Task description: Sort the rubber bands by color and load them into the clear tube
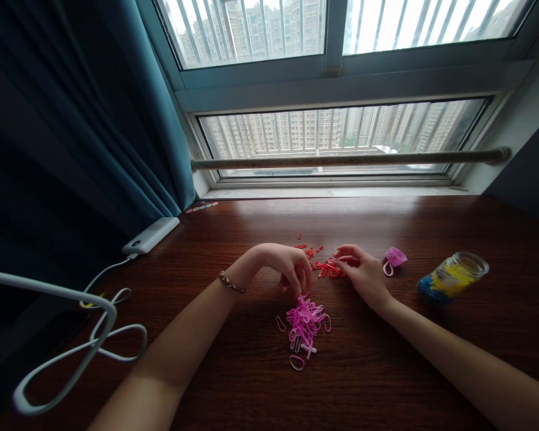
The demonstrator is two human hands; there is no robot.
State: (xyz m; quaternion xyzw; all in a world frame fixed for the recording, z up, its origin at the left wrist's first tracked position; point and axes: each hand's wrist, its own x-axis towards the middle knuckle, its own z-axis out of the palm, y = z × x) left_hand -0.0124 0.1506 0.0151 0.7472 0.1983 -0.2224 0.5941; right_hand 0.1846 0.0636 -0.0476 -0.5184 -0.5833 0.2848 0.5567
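A pile of pink safety-pin-shaped plastic stitch markers [306, 323] lies on the dark wooden table, with a few loose ones around it. My left hand [294, 269] is bent down at the pile's far edge. Its fingers are curled together, their tips touching a pink marker at the top. Beyond lies a heap of red stitch markers [327, 269], with several smaller red ones [312, 252] scattered behind. My right hand [362, 275] rests at the heap's right side, fingers stretched toward the red pieces and slightly apart; nothing held shows in it.
A small pink cup with a loop [395, 257] lies right of my right hand. Farther right stands a glass jar [453, 276] with yellow and blue on it. At left are a white power strip [151, 234], a looped white cable [67, 290] and a blue curtain [161, 149].
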